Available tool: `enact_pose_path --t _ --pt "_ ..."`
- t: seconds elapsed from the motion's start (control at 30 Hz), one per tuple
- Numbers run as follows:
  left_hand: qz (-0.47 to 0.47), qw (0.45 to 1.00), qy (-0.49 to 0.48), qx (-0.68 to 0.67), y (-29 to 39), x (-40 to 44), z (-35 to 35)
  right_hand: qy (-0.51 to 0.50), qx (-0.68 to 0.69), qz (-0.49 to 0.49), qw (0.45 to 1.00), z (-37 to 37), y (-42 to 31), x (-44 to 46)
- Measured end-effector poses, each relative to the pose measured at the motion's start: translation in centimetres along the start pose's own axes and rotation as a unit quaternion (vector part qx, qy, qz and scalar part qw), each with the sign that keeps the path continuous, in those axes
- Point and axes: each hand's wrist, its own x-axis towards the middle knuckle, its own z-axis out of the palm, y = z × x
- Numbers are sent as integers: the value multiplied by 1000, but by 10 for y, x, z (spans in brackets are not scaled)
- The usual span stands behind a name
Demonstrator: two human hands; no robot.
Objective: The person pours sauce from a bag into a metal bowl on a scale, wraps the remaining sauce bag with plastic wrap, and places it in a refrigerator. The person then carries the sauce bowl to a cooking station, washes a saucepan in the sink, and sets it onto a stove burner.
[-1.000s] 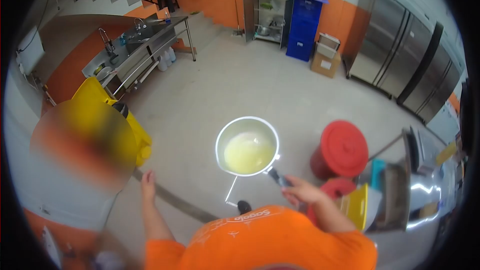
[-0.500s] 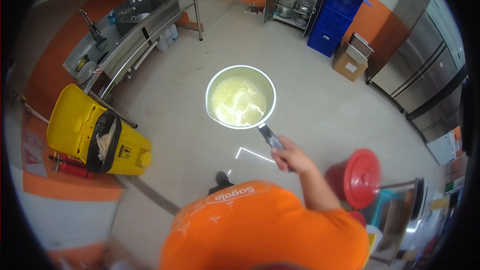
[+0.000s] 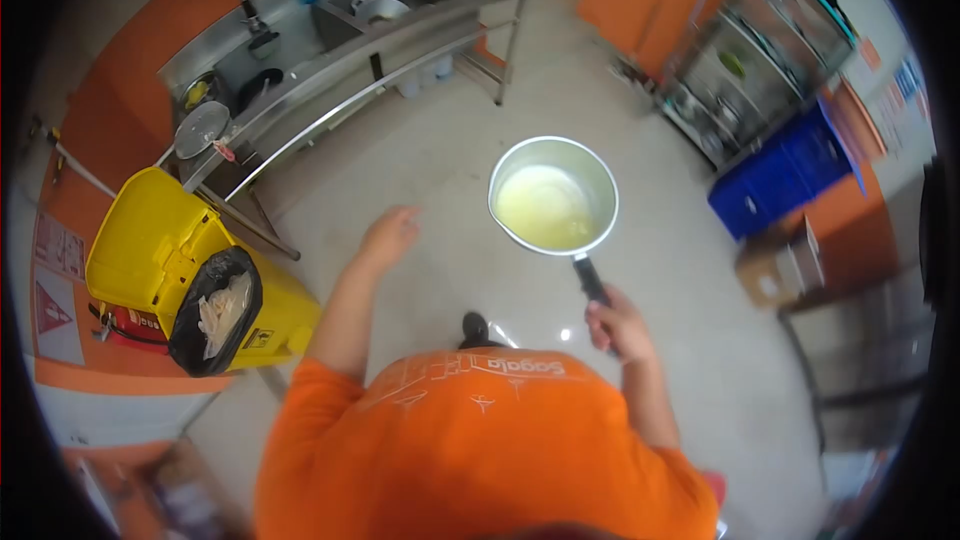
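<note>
My right hand is closed round the black handle of a metal saucepan. The pan is held level over the floor, with a pale yellow liquid inside. My left hand is held out in front of me to the left of the pan, touching nothing; its fingers are blurred, and I cannot make out whether they are apart or closed.
A steel sink counter with a pot stands ahead on the left. Nearer is a yellow bin with its lid up. Blue crates, a cardboard box and a shelf rack stand on the right.
The view has turned right to left, and the sink counter is nearer. My left hand, out of view half a second ago, is back in view. The pan remains in my right hand.
</note>
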Motion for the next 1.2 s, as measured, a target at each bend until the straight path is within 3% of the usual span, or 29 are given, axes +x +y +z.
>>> enact_pose_path --t 0.03,0.1,0.13,0.17,0.2,0.23,0.27,0.3,0.33,0.37,0.43,0.5,0.6,0.67,0.73,0.8,0.9,0.97,1.0,1.07,1.2 --pt "-4 999 0 -33 -6 21 -3 -18 -11 -1 1000 -2 -23 36" --pt "-20 999 4 46 -73 34 20 -36 19 -1 999 0 -58 99" --pt "-57 996 -37 51 -105 27 27 -38 12 -11 999 3 -78 130" --pt "-159 962 -174 136 -127 20 23 -53 3 -9 999 8 -99 162" --pt "-63 974 -108 187 -219 -14 44 -59 6 -12 998 20 -120 200" --pt "-116 952 -115 259 -267 -53 52 -64 10 -17 998 26 -142 235" --pt "-282 919 -155 229 -268 -82 33 -81 -2 -21 996 32 -164 273" --pt "-326 914 -96 220 -299 -132 35 -89 -13 -20 996 38 -185 312" --pt "-536 833 -60 128 -281 -145 20 -99 -14 -31 994 46 -205 352" --pt "-610 783 -71 99 -281 -152 13 -106 -13 -42 993 56 -223 393" --pt "-660 736 -124 78 -285 -165 3 -116 -17 -49 992 80 -262 477" --pt "-671 720 -168 53 -295 -136 -1 -124 -22 -52 991 104 -292 561" --pt "-636 747 -192 24 -325 -47 -8 -118 -40 -52 991 145 -337 683" --pt "-550 821 -150 27 -357 39 -8 -83 -76 -38 993 170 -355 761" --pt "-429 902 -38 17 -384 141 -11 -58 -152 -25 986 189 -364 841" --pt "-391 914 34 -102 -365 259 -49 -55 -255 -31 965 213 -367 900" --pt "-441 870 -53 -213 -288 390 -125 -31 -333 -27 942 239 -355 986" --pt "-398 890 -48 -218 -283 415 -130 -29 -364 -27 930 248 -338 1044" --pt "-411 884 -43 -218 -287 411 -128 -40 -536 -75 840 251 -331 1067" --pt "-453 858 21 -240 -296 387 -113 5 -670 -156 726 264 -319 1089" --pt "-560 826 -27 -57 -324 258 -70 -28 -708 -160 687 291 -308 1103"
